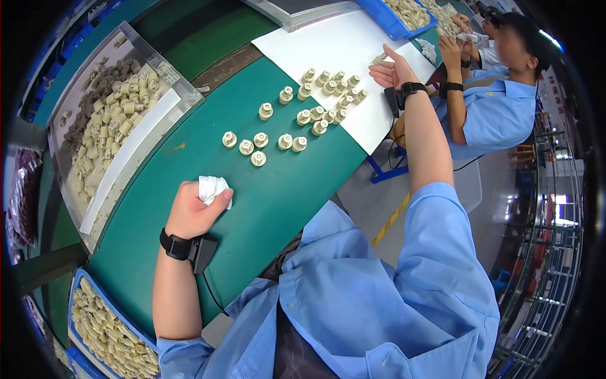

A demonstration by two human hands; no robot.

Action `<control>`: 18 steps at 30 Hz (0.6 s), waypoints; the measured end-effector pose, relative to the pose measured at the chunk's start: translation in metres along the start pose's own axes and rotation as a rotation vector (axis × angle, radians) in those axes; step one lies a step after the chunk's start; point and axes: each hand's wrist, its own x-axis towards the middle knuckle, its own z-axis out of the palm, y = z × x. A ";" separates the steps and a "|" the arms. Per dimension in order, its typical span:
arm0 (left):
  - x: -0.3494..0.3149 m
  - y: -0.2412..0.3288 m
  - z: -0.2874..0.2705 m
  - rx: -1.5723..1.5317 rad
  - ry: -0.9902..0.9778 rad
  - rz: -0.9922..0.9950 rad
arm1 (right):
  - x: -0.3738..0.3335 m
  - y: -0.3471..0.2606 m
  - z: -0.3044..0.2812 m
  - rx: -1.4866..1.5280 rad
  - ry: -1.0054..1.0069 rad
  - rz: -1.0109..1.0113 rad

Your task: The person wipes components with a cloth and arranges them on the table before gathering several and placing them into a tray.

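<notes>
Your left hand (192, 211) gripped a white cloth (213, 188); your right hand (396, 71), its grip spread near a beige part (379, 59), probably needed light fingertip control.

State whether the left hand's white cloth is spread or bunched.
Bunched: the white cloth shows as a creased wad in the left hand.

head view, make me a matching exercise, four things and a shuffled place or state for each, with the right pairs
1. left hand
2. right hand
3. white sheet
4. tray on the left

A. lying flat on the green table
B. filled with heaped pale pieces and darker ones
C. closed around a crumpled white cloth
D. over the white sheet, thumb spread from the fingers

Pairs: 1-C, 2-D, 3-A, 4-B
</notes>
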 end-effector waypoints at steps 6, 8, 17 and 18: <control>-0.001 0.000 0.001 -0.008 0.015 -0.023 | 0.001 0.002 -0.001 -0.008 -0.001 0.016; -0.001 -0.001 0.002 -0.015 -0.007 -0.025 | -0.004 0.001 0.002 -0.019 0.029 0.012; 0.001 -0.001 0.000 -0.011 -0.002 0.015 | 0.005 0.004 0.002 -0.017 0.058 -0.006; 0.000 0.000 0.000 -0.006 0.007 0.022 | 0.004 0.005 0.004 -0.017 0.060 -0.002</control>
